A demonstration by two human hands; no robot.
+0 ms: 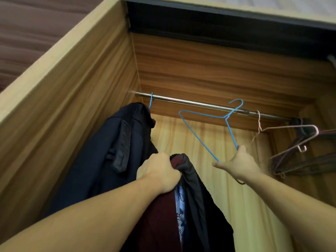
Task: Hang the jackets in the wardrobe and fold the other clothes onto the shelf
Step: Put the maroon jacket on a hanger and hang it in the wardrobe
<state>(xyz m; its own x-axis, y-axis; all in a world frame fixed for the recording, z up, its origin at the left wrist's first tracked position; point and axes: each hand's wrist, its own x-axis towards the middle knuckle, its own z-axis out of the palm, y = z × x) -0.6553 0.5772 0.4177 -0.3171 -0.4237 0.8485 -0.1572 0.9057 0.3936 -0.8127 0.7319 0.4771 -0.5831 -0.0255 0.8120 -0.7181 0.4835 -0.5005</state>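
No legible writing. Dark maroon-lined jacket (190, 206), gripped at the collar by the left hand (161, 174), hangs before the wardrobe (72, 106). Right hand (238, 164) pinches a blue wire hanger (203, 124), its hook beside the rail (200, 104). A navy jacket (116, 151) hangs left.

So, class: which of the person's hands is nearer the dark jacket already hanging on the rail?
Left. The left hand, gripping a maroon garment, sits right beside the dark jacket; the right hand holds a blue hanger farther right.
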